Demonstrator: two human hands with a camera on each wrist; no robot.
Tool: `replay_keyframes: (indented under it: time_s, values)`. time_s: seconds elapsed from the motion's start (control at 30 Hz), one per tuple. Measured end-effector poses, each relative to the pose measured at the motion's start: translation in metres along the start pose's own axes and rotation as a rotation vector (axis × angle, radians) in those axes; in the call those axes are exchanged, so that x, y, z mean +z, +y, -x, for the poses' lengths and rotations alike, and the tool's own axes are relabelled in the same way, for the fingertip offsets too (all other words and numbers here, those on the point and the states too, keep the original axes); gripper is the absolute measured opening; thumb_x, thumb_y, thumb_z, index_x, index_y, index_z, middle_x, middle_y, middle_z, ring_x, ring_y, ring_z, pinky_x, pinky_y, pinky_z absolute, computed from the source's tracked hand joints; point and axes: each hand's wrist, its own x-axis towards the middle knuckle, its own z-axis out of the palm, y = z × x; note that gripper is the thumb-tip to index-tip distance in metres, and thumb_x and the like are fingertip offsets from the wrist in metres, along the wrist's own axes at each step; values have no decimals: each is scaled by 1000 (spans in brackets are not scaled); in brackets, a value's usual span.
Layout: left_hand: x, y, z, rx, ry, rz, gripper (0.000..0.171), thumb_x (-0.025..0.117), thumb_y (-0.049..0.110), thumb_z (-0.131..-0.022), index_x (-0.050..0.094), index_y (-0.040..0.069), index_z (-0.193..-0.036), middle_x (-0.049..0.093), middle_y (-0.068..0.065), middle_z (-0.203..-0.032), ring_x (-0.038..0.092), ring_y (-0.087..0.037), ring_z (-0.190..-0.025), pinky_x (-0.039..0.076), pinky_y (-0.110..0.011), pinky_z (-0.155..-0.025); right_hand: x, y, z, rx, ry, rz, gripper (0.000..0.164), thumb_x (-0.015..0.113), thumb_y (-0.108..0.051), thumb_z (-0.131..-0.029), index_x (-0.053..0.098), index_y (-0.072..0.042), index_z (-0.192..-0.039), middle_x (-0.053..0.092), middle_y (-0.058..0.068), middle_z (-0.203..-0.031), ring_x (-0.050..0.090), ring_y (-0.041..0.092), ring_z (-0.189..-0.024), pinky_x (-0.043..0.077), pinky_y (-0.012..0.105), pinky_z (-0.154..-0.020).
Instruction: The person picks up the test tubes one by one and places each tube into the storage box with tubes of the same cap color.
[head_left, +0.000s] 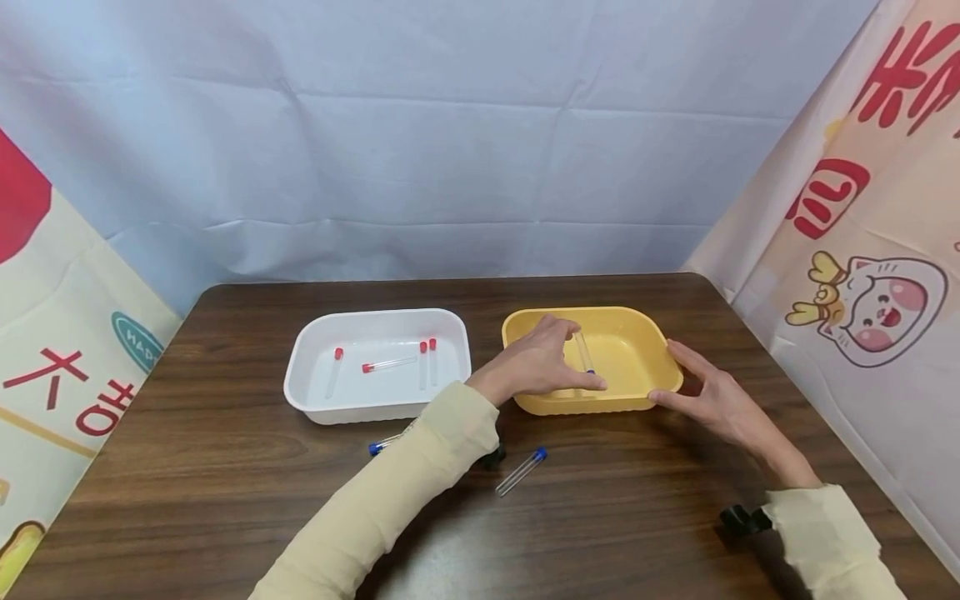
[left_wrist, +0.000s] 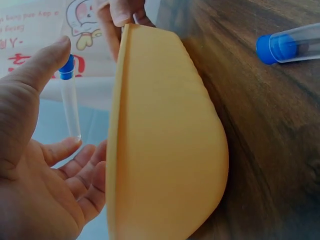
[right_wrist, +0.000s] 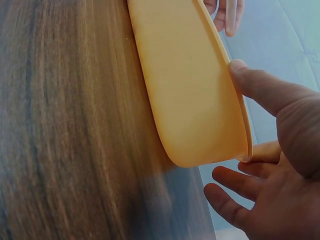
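My left hand (head_left: 536,362) is over the yellow plastic tray (head_left: 577,406), reaching in from its left side. It pinches a clear test tube (left_wrist: 70,102) with a blue cap lengthwise, thumb at the cap and a fingertip at the rounded end. The other fingers of that hand are spread loosely. At the tray's right end, my right hand (head_left: 716,404) grips the rim, with the thumb on the front side and a finger at the corner. Part of the tray's inside is hidden behind the left hand.
Left of the yellow tray stands a white tray (head_left: 375,412) holding several red-capped tubes (head_left: 390,363). On the brown table (head_left: 615,500), blue-capped tubes (head_left: 521,472) lie in front of the trays, some partly behind the left sleeve (head_left: 405,492). A pale curtain (head_left: 420,167) hangs behind.
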Motion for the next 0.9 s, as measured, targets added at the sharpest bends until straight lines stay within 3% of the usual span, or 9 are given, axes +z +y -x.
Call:
replay_keyframes:
  time_s: [0.27,0.9]
  values:
    - [11,2,-12,-27,17,-31,98,77,69,-80,44,14,-154,48,-1,-146,54,-15,-124,48,-35,-102,0,0,1,-17,24,13,100,82,-38,-91,25,6,-160,30,31,-161,39,52,-141,38,68,-105]
    - [23,-1,-27,-25,-44,-81,97,79,64,-82,41,16,-157,46,-4,-146,55,-13,-117,48,-31,-101,1,-1,1,6,8,-6,100,80,-41,-92,23,4,-162,28,28,-164,39,49,-142,38,66,-106]
